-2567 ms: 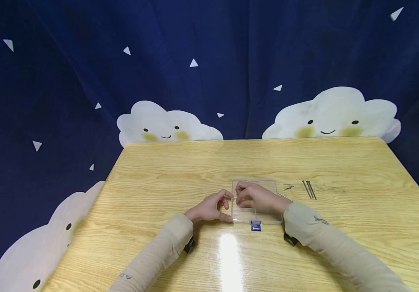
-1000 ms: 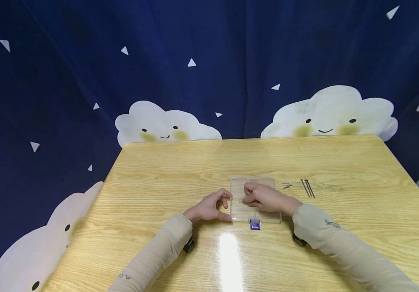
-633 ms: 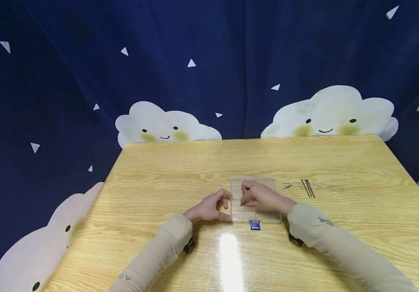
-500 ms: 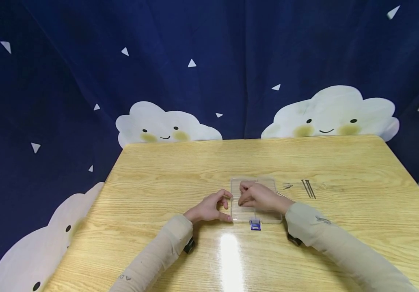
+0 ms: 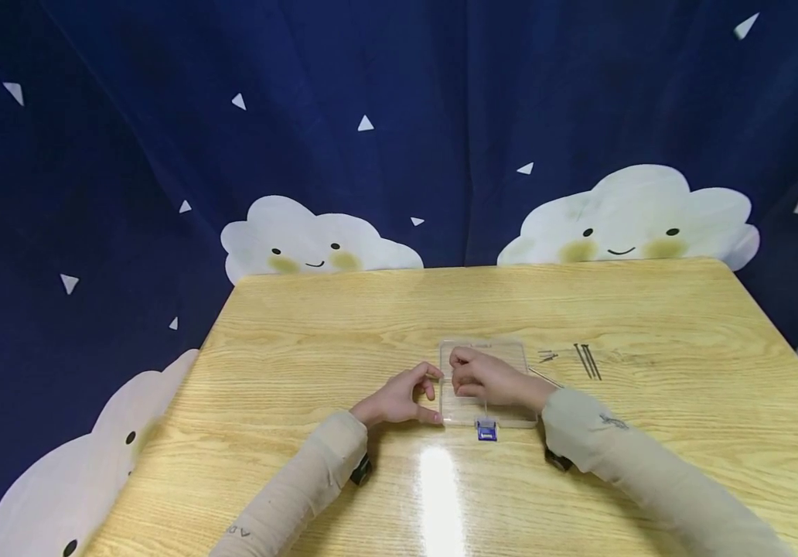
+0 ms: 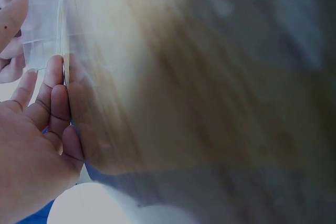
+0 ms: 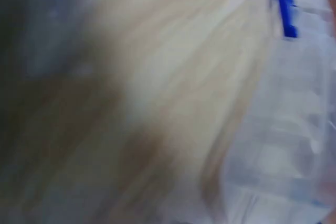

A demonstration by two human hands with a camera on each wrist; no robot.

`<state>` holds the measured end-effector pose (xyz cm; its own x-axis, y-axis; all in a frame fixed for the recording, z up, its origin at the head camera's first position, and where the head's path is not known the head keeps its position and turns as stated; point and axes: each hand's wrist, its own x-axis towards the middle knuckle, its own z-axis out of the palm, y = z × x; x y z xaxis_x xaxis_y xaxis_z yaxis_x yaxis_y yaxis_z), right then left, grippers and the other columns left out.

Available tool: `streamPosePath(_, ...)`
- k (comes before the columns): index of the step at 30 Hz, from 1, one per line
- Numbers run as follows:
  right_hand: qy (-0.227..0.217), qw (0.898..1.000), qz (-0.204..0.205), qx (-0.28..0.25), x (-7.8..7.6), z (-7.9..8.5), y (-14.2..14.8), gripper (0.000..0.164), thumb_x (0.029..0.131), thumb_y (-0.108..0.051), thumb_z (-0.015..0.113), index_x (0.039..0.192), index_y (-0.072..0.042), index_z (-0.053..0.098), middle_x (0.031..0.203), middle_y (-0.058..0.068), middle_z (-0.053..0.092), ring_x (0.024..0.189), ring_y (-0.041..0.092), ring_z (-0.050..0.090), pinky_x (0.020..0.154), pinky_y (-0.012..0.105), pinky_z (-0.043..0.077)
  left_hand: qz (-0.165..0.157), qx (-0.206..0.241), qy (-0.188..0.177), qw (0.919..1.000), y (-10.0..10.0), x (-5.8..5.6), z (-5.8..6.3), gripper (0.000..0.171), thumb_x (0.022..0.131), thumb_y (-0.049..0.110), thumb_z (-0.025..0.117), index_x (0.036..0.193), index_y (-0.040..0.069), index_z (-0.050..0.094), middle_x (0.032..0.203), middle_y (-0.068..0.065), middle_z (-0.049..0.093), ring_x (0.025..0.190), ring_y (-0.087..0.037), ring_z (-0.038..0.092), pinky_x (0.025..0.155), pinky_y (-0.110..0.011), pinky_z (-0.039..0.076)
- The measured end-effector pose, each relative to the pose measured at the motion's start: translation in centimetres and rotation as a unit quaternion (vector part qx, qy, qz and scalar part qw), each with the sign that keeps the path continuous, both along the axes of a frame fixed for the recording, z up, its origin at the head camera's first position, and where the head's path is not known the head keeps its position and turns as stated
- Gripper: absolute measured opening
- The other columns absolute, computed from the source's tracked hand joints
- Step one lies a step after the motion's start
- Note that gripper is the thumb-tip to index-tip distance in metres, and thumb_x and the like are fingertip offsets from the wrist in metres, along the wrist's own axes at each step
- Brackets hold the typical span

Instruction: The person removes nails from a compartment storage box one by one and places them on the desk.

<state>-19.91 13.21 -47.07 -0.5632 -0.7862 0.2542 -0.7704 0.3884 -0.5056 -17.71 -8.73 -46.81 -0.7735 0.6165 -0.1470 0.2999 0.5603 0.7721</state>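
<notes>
A clear plastic box (image 5: 503, 418) with a blue latch (image 5: 485, 432) lies flat on the wooden table (image 5: 343, 333). My left hand (image 5: 402, 396) grips the box's left edge between forefinger and thumb. In the left wrist view its fingers (image 6: 52, 103) lie against the clear wall (image 6: 44, 30). My right hand (image 5: 485, 377) hovers over the box's left half, fingers curled and tips pinched on something thin, seemingly a nail, mostly hidden. The right wrist view is blurred and shows the box (image 7: 283, 145) and its blue latch (image 7: 285, 9).
Several long dark nails (image 5: 588, 361) and a few short ones (image 5: 547, 356) lie on the table right of the box. Another thin nail (image 5: 545, 377) lies by my right wrist. A dark blue curtain with white clouds (image 5: 625, 216) hangs behind the table's far edge.
My right hand has shifted from the box's right side back over its left half, close to my left hand. The left hand and the box have stayed put.
</notes>
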Motion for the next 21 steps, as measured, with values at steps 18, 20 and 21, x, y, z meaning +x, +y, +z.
streamPosePath(18,-0.068,0.976,-0.124,-0.165,-0.2,0.9,6.7,0.006,0.078,0.007,0.066,0.077,0.001,0.065,0.085,0.01,0.042,0.059,0.016,0.035,0.052,0.026,0.033,-0.007,0.018,-0.003,0.9998,-0.1,0.1,-0.2,0.058,0.072,0.017,0.078,0.12,0.009,0.046,0.086,-0.005,0.055,0.08,-0.016,0.048,0.079,-0.029,0.034)
streamPosePath(20,-0.074,0.972,-0.144,-0.171,-0.2,0.8,7.6,0.006,0.078,0.008,0.065,0.077,0.002,0.065,0.086,0.011,0.044,0.059,0.013,0.035,0.053,0.025,0.033,-0.006,0.018,-0.006,0.9998,-0.1,0.2,-0.2,0.058,0.072,0.017,0.078,0.12,0.009,0.046,0.086,-0.005,0.055,0.079,-0.015,0.048,0.079,-0.029,0.034)
streamPosePath(21,-0.08,0.97,-0.157,-0.169,-0.2,0.8,8.0,0.005,0.078,0.007,0.065,0.078,0.002,0.065,0.087,0.011,0.044,0.059,0.012,0.035,0.053,0.024,0.033,-0.006,0.018,-0.007,0.9998,0.0,0.2,-0.2,0.058,0.072,0.017,0.078,0.12,0.009,0.046,0.086,-0.005,0.055,0.079,-0.015,0.048,0.079,-0.029,0.034)
